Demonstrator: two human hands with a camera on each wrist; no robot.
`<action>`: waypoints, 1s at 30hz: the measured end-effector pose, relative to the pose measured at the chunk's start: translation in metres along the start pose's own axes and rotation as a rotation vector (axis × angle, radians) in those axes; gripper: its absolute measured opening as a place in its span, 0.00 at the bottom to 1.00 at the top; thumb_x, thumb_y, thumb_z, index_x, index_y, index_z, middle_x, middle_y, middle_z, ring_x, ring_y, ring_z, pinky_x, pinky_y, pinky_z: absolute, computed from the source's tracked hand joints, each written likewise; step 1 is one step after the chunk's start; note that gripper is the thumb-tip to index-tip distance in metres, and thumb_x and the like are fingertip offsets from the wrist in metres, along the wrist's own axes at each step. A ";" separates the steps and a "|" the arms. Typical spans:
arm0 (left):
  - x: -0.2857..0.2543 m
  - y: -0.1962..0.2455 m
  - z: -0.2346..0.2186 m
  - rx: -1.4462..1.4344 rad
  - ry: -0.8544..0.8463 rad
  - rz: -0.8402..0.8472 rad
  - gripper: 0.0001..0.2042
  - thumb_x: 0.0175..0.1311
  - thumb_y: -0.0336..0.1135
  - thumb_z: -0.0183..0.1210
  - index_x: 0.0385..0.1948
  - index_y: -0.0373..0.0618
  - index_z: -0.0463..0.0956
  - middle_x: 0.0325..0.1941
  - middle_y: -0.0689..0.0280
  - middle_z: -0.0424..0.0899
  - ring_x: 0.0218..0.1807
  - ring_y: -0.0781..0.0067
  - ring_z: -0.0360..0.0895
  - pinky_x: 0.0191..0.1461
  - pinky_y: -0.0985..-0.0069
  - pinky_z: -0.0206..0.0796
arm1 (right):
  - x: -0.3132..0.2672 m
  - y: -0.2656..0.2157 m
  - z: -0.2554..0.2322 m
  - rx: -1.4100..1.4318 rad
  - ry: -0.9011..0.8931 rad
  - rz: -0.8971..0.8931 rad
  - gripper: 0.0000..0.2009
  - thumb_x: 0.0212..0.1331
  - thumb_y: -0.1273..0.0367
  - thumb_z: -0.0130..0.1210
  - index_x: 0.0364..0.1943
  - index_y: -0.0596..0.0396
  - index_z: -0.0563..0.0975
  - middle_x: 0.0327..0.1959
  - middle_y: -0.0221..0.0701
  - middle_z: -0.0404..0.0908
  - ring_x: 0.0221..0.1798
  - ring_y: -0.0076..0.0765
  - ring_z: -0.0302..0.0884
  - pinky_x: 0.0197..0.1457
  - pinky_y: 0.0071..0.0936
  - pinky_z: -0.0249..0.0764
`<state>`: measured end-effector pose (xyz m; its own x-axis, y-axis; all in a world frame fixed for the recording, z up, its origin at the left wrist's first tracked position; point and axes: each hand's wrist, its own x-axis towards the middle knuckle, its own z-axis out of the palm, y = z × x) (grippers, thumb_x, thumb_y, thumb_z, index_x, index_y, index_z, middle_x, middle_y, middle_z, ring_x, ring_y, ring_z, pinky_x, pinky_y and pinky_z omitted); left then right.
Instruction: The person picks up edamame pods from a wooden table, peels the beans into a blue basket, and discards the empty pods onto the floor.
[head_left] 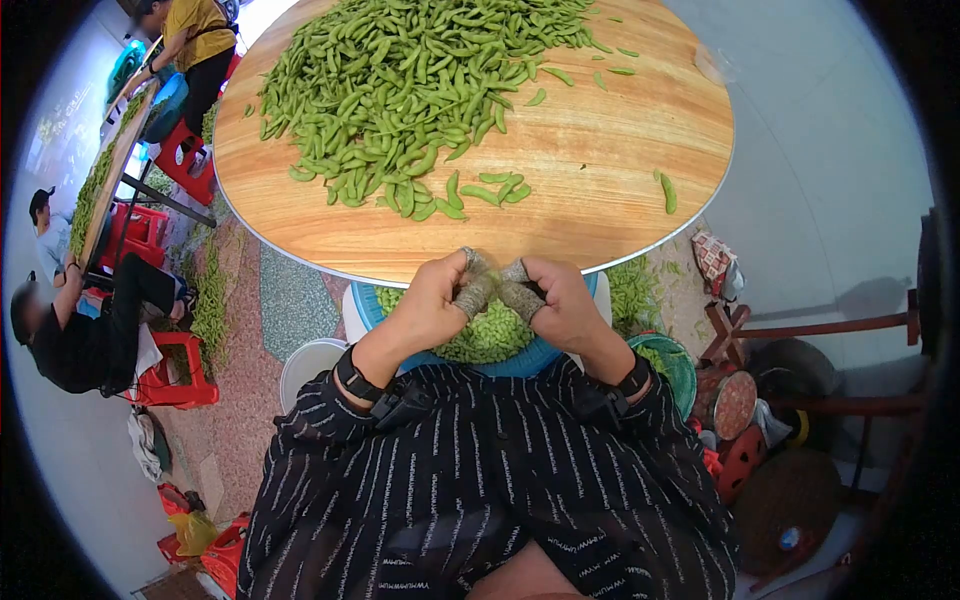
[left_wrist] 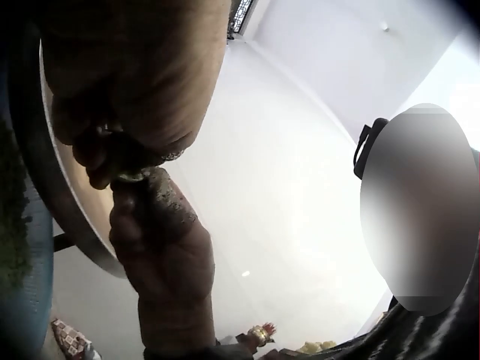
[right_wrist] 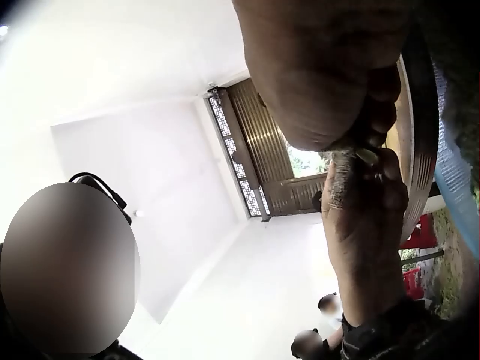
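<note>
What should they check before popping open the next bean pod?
1. Both hands together over the blue basin: ok; left hand and right hand meet above it.
2. Thumbs covered: ok; the wrapped fingertips show a grey covering.
3. Pod pinched firmly: cannot tell; only a small green bit shows between the fingers.
4. More pods within reach: ok; the pod pile lies on the round table.
5. Room in the basin: cannot tell; shelled beans already fill much of it.

- Table [head_left: 620, 140]: wood grain top, smooth, slight sheen, metal rim
- Basin [head_left: 530, 360]: blue plastic, glossy
- Stools [head_left: 175, 375]: red plastic
- Thumb wraps [head_left: 480, 290]: rough grey cloth
</note>
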<state>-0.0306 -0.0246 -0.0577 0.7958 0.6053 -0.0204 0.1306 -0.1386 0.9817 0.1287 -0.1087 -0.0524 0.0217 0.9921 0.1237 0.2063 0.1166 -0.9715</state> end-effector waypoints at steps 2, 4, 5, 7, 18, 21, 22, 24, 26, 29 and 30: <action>-0.001 0.006 0.001 0.028 0.006 0.002 0.05 0.54 0.23 0.49 0.33 0.39 0.68 0.23 0.73 0.69 0.26 0.86 0.66 0.28 0.86 0.60 | -0.002 -0.004 -0.001 -0.145 0.026 -0.051 0.07 0.37 0.77 0.46 0.26 0.60 0.70 0.18 0.40 0.68 0.19 0.37 0.64 0.25 0.28 0.61; -0.003 0.009 0.000 0.119 -0.033 -0.015 0.07 0.52 0.22 0.50 0.34 0.39 0.69 0.23 0.71 0.71 0.25 0.84 0.67 0.28 0.85 0.60 | -0.005 0.000 -0.005 -0.195 0.045 -0.074 0.07 0.38 0.77 0.47 0.26 0.60 0.70 0.18 0.40 0.68 0.19 0.39 0.64 0.25 0.29 0.61; -0.004 0.012 -0.001 0.208 -0.071 -0.031 0.09 0.50 0.21 0.50 0.35 0.39 0.70 0.23 0.69 0.72 0.24 0.81 0.68 0.28 0.84 0.61 | -0.008 0.001 -0.009 -0.247 0.062 -0.098 0.06 0.39 0.77 0.49 0.26 0.60 0.70 0.19 0.41 0.69 0.20 0.41 0.65 0.25 0.30 0.61; -0.003 0.020 -0.003 0.344 -0.091 0.126 0.10 0.49 0.21 0.51 0.35 0.41 0.71 0.24 0.66 0.74 0.23 0.74 0.69 0.29 0.81 0.62 | -0.021 -0.001 -0.024 -0.250 0.078 -0.033 0.06 0.40 0.75 0.50 0.26 0.60 0.70 0.19 0.42 0.69 0.20 0.43 0.65 0.25 0.30 0.62; 0.079 0.021 -0.034 0.985 0.179 0.367 0.07 0.45 0.30 0.55 0.27 0.41 0.73 0.27 0.55 0.73 0.32 0.52 0.71 0.33 0.62 0.62 | -0.157 0.077 -0.125 -1.040 -0.035 0.661 0.06 0.40 0.74 0.52 0.24 0.62 0.72 0.24 0.50 0.72 0.29 0.57 0.68 0.31 0.36 0.65; 0.093 0.020 -0.039 1.113 0.065 0.190 0.08 0.46 0.30 0.54 0.28 0.39 0.72 0.27 0.54 0.73 0.33 0.51 0.71 0.33 0.61 0.62 | -0.135 0.050 -0.106 -0.702 0.108 0.534 0.04 0.43 0.76 0.51 0.23 0.63 0.71 0.21 0.43 0.73 0.25 0.45 0.69 0.29 0.30 0.64; 0.092 0.022 -0.038 1.116 0.058 0.193 0.08 0.46 0.30 0.54 0.28 0.39 0.72 0.27 0.54 0.73 0.33 0.51 0.71 0.33 0.61 0.62 | -0.123 0.042 -0.098 -0.544 0.170 0.446 0.04 0.45 0.75 0.52 0.24 0.62 0.71 0.19 0.39 0.71 0.24 0.36 0.67 0.29 0.27 0.63; 0.088 0.023 -0.034 1.122 0.139 0.283 0.08 0.47 0.30 0.54 0.27 0.36 0.70 0.27 0.53 0.73 0.31 0.49 0.70 0.33 0.61 0.61 | -0.098 0.030 -0.083 -0.330 0.239 0.351 0.05 0.49 0.72 0.52 0.26 0.62 0.72 0.19 0.33 0.70 0.24 0.23 0.65 0.28 0.22 0.63; 0.081 0.024 -0.037 0.843 0.107 0.256 0.07 0.50 0.31 0.53 0.27 0.37 0.69 0.24 0.55 0.73 0.27 0.55 0.70 0.30 0.66 0.61 | -0.069 0.021 -0.065 -0.112 0.282 0.240 0.07 0.51 0.70 0.53 0.30 0.61 0.73 0.21 0.27 0.71 0.25 0.17 0.65 0.28 0.19 0.63; 0.055 0.040 -0.029 0.201 -0.003 0.046 0.06 0.55 0.32 0.51 0.26 0.39 0.67 0.19 0.64 0.71 0.20 0.72 0.67 0.23 0.78 0.57 | -0.028 -0.009 -0.039 0.260 0.239 0.195 0.08 0.52 0.71 0.51 0.35 0.61 0.73 0.24 0.22 0.72 0.25 0.15 0.64 0.26 0.14 0.62; 0.045 0.045 -0.023 -0.164 -0.084 -0.126 0.07 0.58 0.32 0.50 0.25 0.40 0.66 0.17 0.70 0.68 0.18 0.83 0.64 0.19 0.85 0.53 | -0.018 -0.012 -0.033 0.263 0.237 0.194 0.08 0.52 0.71 0.51 0.35 0.61 0.73 0.24 0.22 0.72 0.25 0.15 0.64 0.26 0.14 0.62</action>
<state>-0.0025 0.0143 -0.0101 0.8265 0.5416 -0.1534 0.1392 0.0674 0.9880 0.1580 -0.1295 -0.0367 0.2670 0.9622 -0.0537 -0.0806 -0.0332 -0.9962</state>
